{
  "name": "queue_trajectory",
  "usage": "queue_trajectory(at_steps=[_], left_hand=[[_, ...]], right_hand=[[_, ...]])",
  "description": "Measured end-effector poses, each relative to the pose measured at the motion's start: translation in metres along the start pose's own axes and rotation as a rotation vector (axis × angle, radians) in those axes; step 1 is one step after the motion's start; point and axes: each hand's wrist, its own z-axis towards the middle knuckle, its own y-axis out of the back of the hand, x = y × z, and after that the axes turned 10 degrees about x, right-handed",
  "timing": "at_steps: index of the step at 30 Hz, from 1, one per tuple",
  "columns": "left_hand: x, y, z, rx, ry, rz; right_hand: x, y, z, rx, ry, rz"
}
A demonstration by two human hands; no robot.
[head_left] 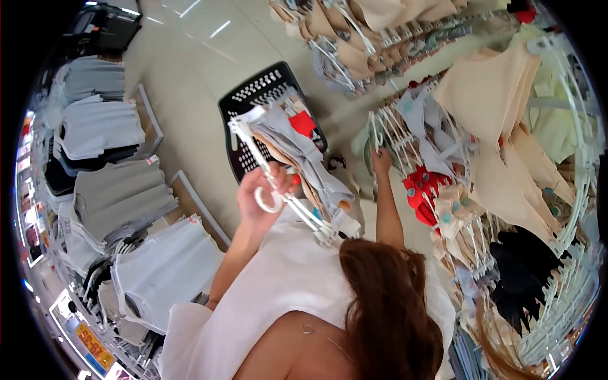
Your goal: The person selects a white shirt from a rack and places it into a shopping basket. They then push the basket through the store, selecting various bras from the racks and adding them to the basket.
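My left hand (263,193) is closed around white plastic hangers (253,147) near the centre. Grey and beige garments (304,155) hang from these hangers, with a red patch (302,124) among them. Farther right, my right hand (382,162) is raised to the end of a rack row, its fingers closed at a white hanger (376,130) beside a grey-green garment (365,152). What its fingers grip is too small to make out for certain.
A black perforated basket (229,104) stands on the floor beyond the held garments. Folded and hung tops (126,196) line the left side. Racks with beige pieces (487,95), red pieces (425,193) and black pieces (522,266) fill the right.
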Motion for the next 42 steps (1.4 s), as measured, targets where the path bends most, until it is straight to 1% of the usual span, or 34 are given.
queue_trajectory(at_steps=[1, 2, 3, 4, 5, 6, 8, 9, 11, 12, 13, 14, 15, 16, 17, 18, 19, 20, 22, 23, 24, 26, 28, 30, 31, 32, 34, 35, 36, 37, 38, 40, 41, 42], left_hand=[[0.000, 0.005, 0.000, 0.044, 0.006, 0.043], [-0.001, 0.008, 0.001, 0.086, 0.013, 0.086], [-0.001, 0.004, 0.003, 0.026, 0.024, 0.111], [0.001, 0.001, 0.003, -0.038, 0.039, 0.131], [0.002, 0.005, 0.006, 0.005, 0.078, 0.104], [0.004, 0.003, 0.008, 0.067, 0.101, 0.164], [0.007, -0.009, 0.011, 0.108, 0.154, 0.195], [0.008, -0.012, 0.014, 0.151, 0.179, 0.196], [0.011, -0.011, 0.017, 0.211, 0.193, 0.207], [0.014, -0.009, 0.018, 0.245, 0.194, 0.224], [0.016, -0.005, 0.020, 0.272, 0.199, 0.209], [0.016, -0.008, 0.021, 0.251, 0.207, 0.185], [0.014, -0.011, 0.021, 0.278, 0.217, 0.196], [0.011, -0.016, 0.021, 0.307, 0.226, 0.208], [0.012, -0.013, 0.022, 0.296, 0.168, 0.228], [0.010, -0.014, 0.021, 0.314, 0.146, 0.422], [0.007, -0.010, 0.020, 0.347, 0.106, 0.495], [0.005, -0.008, 0.020, 0.381, 0.066, 0.568], [0.002, -0.006, 0.016, 0.401, 0.036, 0.529], [0.001, -0.006, 0.013, 0.411, 0.011, 0.485], [0.002, -0.005, 0.012, 0.409, 0.006, 0.483], [0.005, -0.001, 0.011, 0.382, -0.032, 0.535], [0.002, 0.003, 0.008, 0.381, -0.027, 0.557], [0.000, -0.003, 0.003, 0.443, -0.093, 0.911], [-0.001, -0.007, -0.004, 0.412, 0.048, 0.804], [-0.001, 0.001, -0.003, 0.405, 0.037, 0.788], [0.002, 0.028, 0.007, 0.300, -0.019, 0.697], [0.001, 0.036, 0.010, 0.300, -0.112, 0.731], [-0.007, 0.019, -0.001, 0.208, -0.151, 0.738], [-0.019, 0.010, -0.009, 0.211, -0.159, 0.770], [-0.030, 0.010, -0.015, 0.214, -0.170, 0.802], [-0.041, 0.025, -0.027, 0.099, -0.241, 0.602], [-0.048, 0.031, -0.036, -0.001, -0.308, 0.580], [-0.052, 0.045, -0.045, -0.145, -0.346, 0.551]], right_hand=[[0.001, -0.003, -0.003, -0.055, 0.021, 0.080], [0.015, 0.006, -0.009, 0.060, -0.047, 0.190], [0.038, 0.024, -0.019, 0.180, -0.117, 0.296], [0.078, 0.050, -0.032, 0.288, -0.191, 0.362], [0.133, 0.082, -0.047, 0.397, -0.265, 0.424], [0.168, 0.102, -0.059, 0.391, -0.251, 0.428], [0.222, 0.133, -0.073, 0.596, -0.183, 0.798], [0.242, 0.145, -0.078, 0.591, -0.174, 0.798], [0.277, 0.161, -0.084, 0.678, 0.040, 0.753], [0.298, 0.169, -0.089, 0.676, 0.050, 0.754], [0.320, 0.174, -0.096, 0.725, 0.130, 0.742], [0.332, 0.175, -0.101, 0.772, 0.207, 0.730], [0.335, 0.173, -0.103, 0.865, 0.320, 0.697], [0.344, 0.172, -0.107, 0.862, 0.330, 0.697], [0.356, 0.170, -0.115, 0.823, 0.332, 0.604], [0.363, 0.168, -0.122, 0.782, 0.332, 0.513], [0.363, 0.167, -0.124, 0.832, 0.226, 0.514], [0.369, 0.167, -0.128, 0.829, 0.235, 0.516], [0.383, 0.174, -0.134, 0.852, 0.246, 0.335], [0.372, 0.164, -0.134, 0.885, 0.243, 0.471], [0.370, 0.156, -0.135, 0.890, 0.244, 0.469], [0.370, 0.147, -0.139, 0.842, 0.503, 0.478], [0.380, 0.151, -0.139, 0.899, 0.469, 0.421], [0.385, 0.145, -0.137, 0.925, 0.215, 0.471], [0.389, 0.142, -0.136, 0.866, 0.200, 0.419], [0.394, 0.139, -0.134, 0.878, 0.195, 0.401], [0.402, 0.133, -0.124, 0.771, 0.418, 0.253], [0.405, 0.127, -0.115, 0.739, 0.460, 0.263], [0.408, 0.120, -0.104, 0.711, 0.499, 0.273], [0.428, 0.125, -0.101, 0.748, 0.336, 0.208], [0.438, 0.121, -0.093, 0.743, 0.409, 0.166], [0.450, 0.103, -0.077, 0.789, 0.410, 0.160], [0.457, 0.095, -0.068, 0.870, 0.378, 0.122], [0.467, 0.086, -0.058, 0.948, 0.349, 0.089]])
